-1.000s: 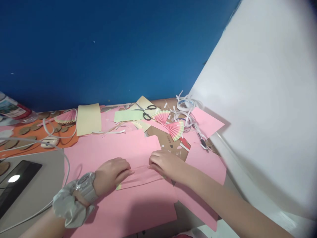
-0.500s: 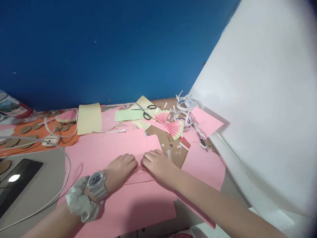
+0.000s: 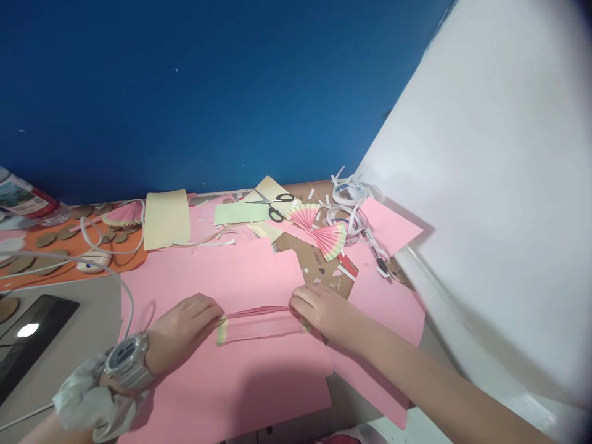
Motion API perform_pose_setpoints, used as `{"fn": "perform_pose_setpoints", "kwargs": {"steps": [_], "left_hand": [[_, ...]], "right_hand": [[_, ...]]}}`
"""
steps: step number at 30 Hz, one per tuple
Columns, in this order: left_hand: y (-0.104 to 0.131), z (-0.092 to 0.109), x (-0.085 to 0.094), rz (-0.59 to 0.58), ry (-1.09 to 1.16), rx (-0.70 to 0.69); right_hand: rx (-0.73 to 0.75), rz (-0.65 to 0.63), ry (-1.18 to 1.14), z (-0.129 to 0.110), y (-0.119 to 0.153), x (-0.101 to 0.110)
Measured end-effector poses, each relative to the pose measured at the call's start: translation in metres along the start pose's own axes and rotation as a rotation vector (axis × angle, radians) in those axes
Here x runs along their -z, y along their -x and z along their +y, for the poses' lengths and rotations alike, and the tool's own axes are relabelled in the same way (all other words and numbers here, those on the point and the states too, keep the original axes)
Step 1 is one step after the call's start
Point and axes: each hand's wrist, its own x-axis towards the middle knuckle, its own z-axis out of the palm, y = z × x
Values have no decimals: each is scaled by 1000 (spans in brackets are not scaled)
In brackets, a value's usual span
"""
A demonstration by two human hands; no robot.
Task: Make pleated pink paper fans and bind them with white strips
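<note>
A partly pleated strip of pink paper with green and yellow ends lies on larger pink sheets. Its far edge is gathered into narrow folds, while the near part is flat. My left hand, with a clear watch and a pale scrunchie at the wrist, pinches the left end of the folds. At the right end, my right hand is closed on the same folded edge and covers part of the green tip. Behind my right hand rests a finished-looking pink pleated paper fan shaped like a bow.
Scissors lie over green paper. Rolls of white tape and a pen are at the right by the white wall. Leftward are yellow paper, another folded fan, a cable, a phone and a bottle.
My hands have moved apart from the middle of the strip to its two ends, left hand leftward and right hand rightward. The folded edge between them now shows.
</note>
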Motion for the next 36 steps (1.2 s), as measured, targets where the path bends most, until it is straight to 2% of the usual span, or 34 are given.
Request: {"fn": "perform_pose_setpoints", "kwargs": {"steps": [6,12,20,30,36], "left_hand": [[-2,3,8,-21,41,51],[-15,15,9,35,80,151],[-21,12,0,10,32,89],[-20,11,2,-3,-38,11],[-17,12,3,34,-150,-81]], "right_hand": [[-44,5,-82,6,-5,-1],[-59,12,-147,9,-12,-1],[-101,4,-195,12,-2,10],[-141,15,-241,14,-2,4],[-215,29,-310,11,-2,10]]}}
